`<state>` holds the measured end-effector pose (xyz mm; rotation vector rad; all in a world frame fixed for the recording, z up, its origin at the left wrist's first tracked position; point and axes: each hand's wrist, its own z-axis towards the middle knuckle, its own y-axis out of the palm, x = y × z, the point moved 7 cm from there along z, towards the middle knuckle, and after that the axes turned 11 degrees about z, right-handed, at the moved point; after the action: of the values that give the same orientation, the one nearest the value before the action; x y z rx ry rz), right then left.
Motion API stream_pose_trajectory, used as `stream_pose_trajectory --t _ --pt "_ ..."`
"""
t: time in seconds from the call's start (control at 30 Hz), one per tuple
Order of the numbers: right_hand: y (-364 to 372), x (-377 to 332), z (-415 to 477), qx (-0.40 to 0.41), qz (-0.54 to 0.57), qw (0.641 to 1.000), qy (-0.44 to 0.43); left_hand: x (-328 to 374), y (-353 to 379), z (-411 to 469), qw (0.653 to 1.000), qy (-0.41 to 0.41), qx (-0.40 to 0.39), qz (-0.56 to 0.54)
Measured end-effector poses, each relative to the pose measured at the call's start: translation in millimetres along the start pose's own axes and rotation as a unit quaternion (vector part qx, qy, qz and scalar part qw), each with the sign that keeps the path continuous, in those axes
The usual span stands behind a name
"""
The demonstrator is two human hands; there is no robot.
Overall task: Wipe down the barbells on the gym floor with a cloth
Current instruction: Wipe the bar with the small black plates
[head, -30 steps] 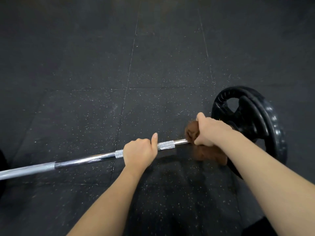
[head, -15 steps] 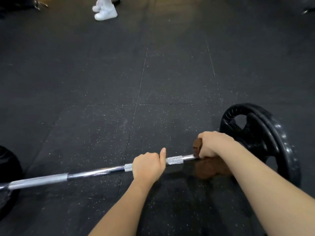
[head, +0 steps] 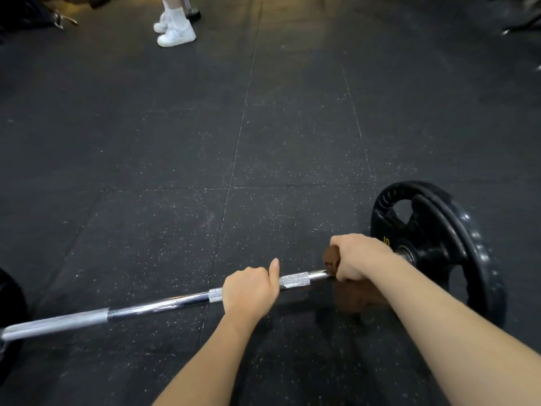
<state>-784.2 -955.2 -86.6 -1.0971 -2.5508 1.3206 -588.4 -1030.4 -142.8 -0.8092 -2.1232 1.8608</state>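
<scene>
A chrome barbell (head: 164,303) lies across the black rubber floor, running from lower left up to the right. My left hand (head: 250,291) grips its knurled middle section, thumb laid along the bar. My right hand (head: 360,257) grips a brown cloth (head: 332,259) wrapped round the bar, close to the black weight plate (head: 456,244) at the right end. Part of the cloth hangs below the bar in shadow. A second black plate (head: 10,317) shows at the left edge.
A person's feet in white sneakers (head: 175,32) stand at the far top of the speckled rubber floor (head: 263,142). Dark gym equipment (head: 35,13) sits in the top left corner, and more metal gear (head: 518,24) at the top right.
My right hand with the cloth has slid along the bar toward the right plate. The view has tilted up, bringing the sneakers and the left plate into sight. My left hand keeps its grip.
</scene>
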Motion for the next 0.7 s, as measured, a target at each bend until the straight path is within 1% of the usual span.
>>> stream_pose_trajectory --t 0.1,0.17,0.2,0.23,0.4,0.47,0.6,0.63,0.7 --pt "20 -27 -2 0.04 0.026 0.997 -0.068 -1 2 2 1.0 -0.003 0.0 0.001" --pt "34 -45 -4 0.034 0.042 0.993 -0.109 0 2 4 1.0 -0.003 -0.002 0.002" --pt "38 -49 -3 0.026 0.041 0.992 -0.115 0 2 5 1.0 -0.002 -0.004 0.002" --pt "37 -49 -2 0.02 0.036 0.993 -0.109 -1 1 5 1.0 -0.001 -0.005 0.002" --pt "8 -14 9 0.006 0.004 1.0 -0.011 -2 0 4 1.0 0.003 -0.012 0.005" --pt "10 -13 10 0.004 0.0 1.0 -0.022 -2 -1 4 1.0 0.004 -0.013 0.004" --pt "34 -36 10 -0.007 0.055 0.993 -0.107 -2 -1 4 1.0 -0.007 -0.011 -0.004" --pt "36 -37 11 -0.011 0.06 0.991 -0.115 -3 -1 3 1.0 -0.009 -0.009 -0.006" --pt "28 -27 16 -0.016 0.053 0.994 -0.094 -3 -4 3 1.0 -0.012 -0.009 -0.007"
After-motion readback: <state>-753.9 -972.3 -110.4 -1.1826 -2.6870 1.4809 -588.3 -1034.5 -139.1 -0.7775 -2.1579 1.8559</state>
